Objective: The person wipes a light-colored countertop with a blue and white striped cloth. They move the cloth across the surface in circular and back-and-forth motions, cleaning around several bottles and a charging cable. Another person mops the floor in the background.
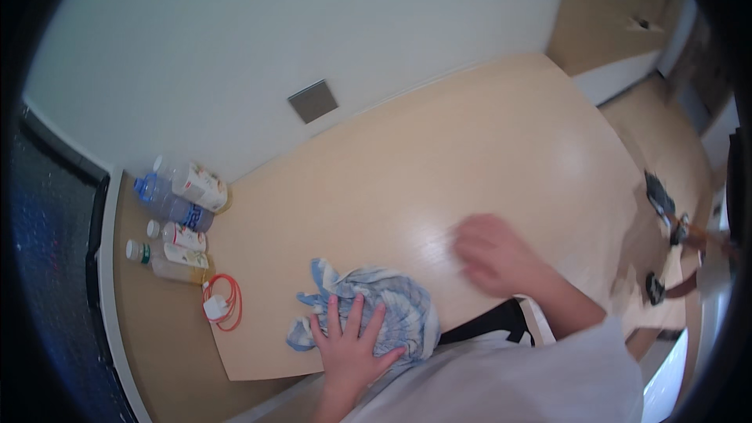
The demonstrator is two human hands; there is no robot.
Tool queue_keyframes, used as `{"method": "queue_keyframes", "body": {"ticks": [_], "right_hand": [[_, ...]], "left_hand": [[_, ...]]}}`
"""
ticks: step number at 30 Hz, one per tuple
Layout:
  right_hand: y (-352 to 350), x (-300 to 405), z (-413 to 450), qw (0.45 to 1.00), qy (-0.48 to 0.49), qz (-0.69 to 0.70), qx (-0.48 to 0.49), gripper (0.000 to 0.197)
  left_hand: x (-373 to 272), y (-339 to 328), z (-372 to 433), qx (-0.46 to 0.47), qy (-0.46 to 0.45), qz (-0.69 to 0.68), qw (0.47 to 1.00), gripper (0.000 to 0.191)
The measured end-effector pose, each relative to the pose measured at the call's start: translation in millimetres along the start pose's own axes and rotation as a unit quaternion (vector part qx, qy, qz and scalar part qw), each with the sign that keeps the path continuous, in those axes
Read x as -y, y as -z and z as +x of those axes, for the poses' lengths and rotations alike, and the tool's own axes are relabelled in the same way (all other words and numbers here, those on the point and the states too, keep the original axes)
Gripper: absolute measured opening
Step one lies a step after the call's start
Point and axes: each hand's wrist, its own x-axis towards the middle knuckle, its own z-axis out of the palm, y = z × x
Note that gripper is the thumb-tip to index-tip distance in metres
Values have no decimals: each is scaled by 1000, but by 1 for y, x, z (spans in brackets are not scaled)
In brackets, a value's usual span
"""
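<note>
My left hand (355,346) lies flat with spread fingers on a crumpled blue-and-white patterned cloth (405,305). The cloth is bunched near the front edge of a pale wood-grain desk (399,188), and knotted or twisted ends stick out at its left. To the right, blurred by motion, my right hand (493,255) hovers over or near the desk. Its fingers look curled, but blur hides whether anything is in them. A black strap or fabric piece (490,326) runs between the cloth and my right forearm.
Several plastic bottles stand at the left: a blue-capped water bottle (176,205) and drink bottles (182,261). Beside them is a white charger (215,308) with a coiled orange cable (236,305). A wall (411,23) with a grey socket plate (313,101) borders the desk. A person's feet (658,288) show at right.
</note>
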Motion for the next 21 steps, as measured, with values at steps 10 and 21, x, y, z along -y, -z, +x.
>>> {"method": "queue_keyframes", "body": {"ticks": [10,21], "right_hand": [[-4,-100,-168,898,-251,-160,-324,42],[-29,-136,-201,875,-195,-147,-418,49]], "left_hand": [[166,-17,116,-11,164,55,985,92],[259,-37,234,-87,289,142,943,70]]}}
